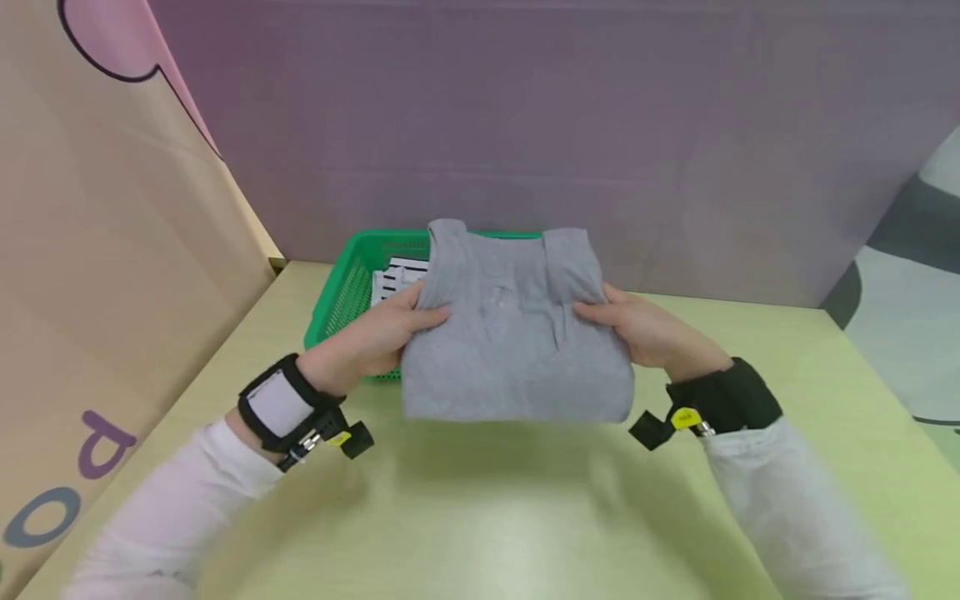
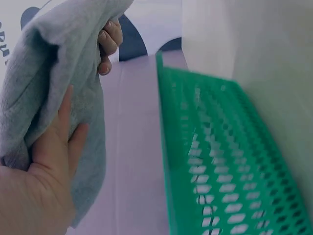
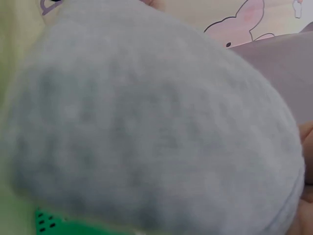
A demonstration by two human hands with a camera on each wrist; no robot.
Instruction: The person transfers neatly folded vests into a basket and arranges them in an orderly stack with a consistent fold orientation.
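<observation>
In the head view, a folded grey garment [image 1: 516, 333] is held up between both hands above the yellow-green table [image 1: 480, 517], in front of a green basket [image 1: 341, 287]; the left hand [image 1: 378, 333] is curled round the garment's left edge, with the thumb laid across the front of the cloth; the right hand [image 1: 645, 329] is curled round the right edge in the same way, thumb on the front. The garment's lower edge is seen clear of the table surface, and its upper part covers much of the basket from this angle. A black-and-white striped item [image 1: 397, 279] is seen lying inside the basket, to the left of the garment. Black wrist straps and white sleeves are worn on both arms; a purple wall stands behind the table.

In the left wrist view, the grey garment [image 2: 54, 88] is gripped by the left hand [image 2: 44, 166], whose thumb is pressed against the cloth; the fingertips of the right hand [image 2: 108, 44] are seen curled round the far edge; the perforated wall of the green basket [image 2: 220, 161] is shown just beside the garment.

In the right wrist view, nearly the whole picture is filled by the blurred grey garment [image 3: 146, 122]; a corner of the green basket [image 3: 54, 223] is visible beneath it; only a sliver of the right hand [image 3: 307, 147] is shown at the right border, so its grip cannot be told from here.
</observation>
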